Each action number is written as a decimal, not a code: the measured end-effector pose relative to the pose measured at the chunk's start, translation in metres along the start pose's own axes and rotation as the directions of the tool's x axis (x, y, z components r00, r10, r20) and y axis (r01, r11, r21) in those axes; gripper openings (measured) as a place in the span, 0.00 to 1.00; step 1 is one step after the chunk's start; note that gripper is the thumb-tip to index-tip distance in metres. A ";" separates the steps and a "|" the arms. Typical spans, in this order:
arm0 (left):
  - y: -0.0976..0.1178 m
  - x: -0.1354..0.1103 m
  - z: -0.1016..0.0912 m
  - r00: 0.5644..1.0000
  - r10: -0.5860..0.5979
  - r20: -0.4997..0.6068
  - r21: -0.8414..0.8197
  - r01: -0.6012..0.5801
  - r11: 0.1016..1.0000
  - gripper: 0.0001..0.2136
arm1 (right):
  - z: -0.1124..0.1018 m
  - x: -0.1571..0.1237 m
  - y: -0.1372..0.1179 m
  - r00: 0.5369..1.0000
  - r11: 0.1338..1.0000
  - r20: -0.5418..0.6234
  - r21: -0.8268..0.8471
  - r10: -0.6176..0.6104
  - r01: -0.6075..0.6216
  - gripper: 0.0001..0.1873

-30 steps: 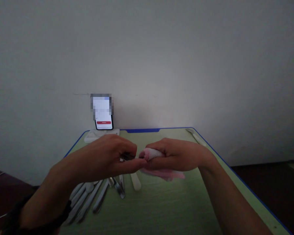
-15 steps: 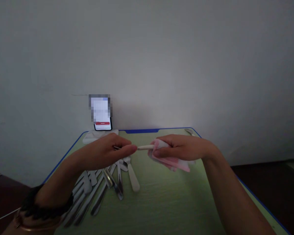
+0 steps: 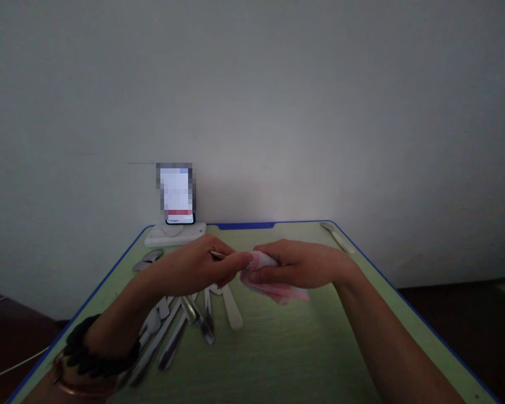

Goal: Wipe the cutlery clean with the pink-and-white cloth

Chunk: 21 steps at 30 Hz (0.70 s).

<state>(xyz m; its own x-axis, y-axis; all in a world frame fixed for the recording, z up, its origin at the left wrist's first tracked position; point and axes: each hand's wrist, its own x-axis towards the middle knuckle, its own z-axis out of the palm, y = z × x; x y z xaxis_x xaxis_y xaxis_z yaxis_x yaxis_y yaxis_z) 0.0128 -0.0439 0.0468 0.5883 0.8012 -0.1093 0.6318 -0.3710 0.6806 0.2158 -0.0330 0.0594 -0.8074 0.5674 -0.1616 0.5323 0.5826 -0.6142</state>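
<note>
My left hand (image 3: 202, 264) is closed on a piece of cutlery (image 3: 217, 255), of which only a thin metal part shows. Its kind is hidden by the fingers. My right hand (image 3: 297, 264) grips a pink and white cloth (image 3: 278, 292), folded around the cutlery's handle end, which is out of sight. Both hands meet above the table, fingertips almost touching. Below and left of them lies a loose pile of metal cutlery (image 3: 174, 339), partly covered by my left forearm. A utensil with a cream handle (image 3: 232, 308) lies at the pile's right side.
A lit phone (image 3: 179, 196) stands against the wall at the back left, by a white power strip (image 3: 174, 234). One white-handled utensil (image 3: 337, 238) lies at the back right corner. The green table (image 3: 294, 353) has a blue edge and touches the wall.
My right hand and the cloth have slid left along the cream handle, up to my left fingers, covering the handle. My left hand has shifted slightly right.
</note>
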 end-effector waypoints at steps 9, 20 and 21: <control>0.001 0.005 -0.002 0.963 0.121 -0.241 0.141 -0.089 0.986 0.12 | 0.001 0.000 0.002 0.998 0.997 -0.052 0.077 0.022 -0.018 0.17; -0.006 -0.002 -0.008 0.770 0.543 -0.334 0.385 -0.414 0.825 0.17 | -0.008 -0.011 0.020 0.996 0.845 0.031 0.527 0.084 -0.087 0.14; -0.006 -0.002 -0.008 0.759 0.558 -0.336 0.411 -0.415 0.812 0.16 | -0.008 -0.011 0.022 0.995 0.836 0.050 0.539 0.086 -0.099 0.14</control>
<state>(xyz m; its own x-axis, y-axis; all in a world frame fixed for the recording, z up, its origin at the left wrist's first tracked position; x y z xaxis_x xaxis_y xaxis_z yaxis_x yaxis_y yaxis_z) 0.0038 -0.0391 0.0485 0.6290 0.5587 0.5406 0.4761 -0.8265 0.3003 0.2382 -0.0222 0.0540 -0.7705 0.5856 -0.2517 0.3878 0.1172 -0.9143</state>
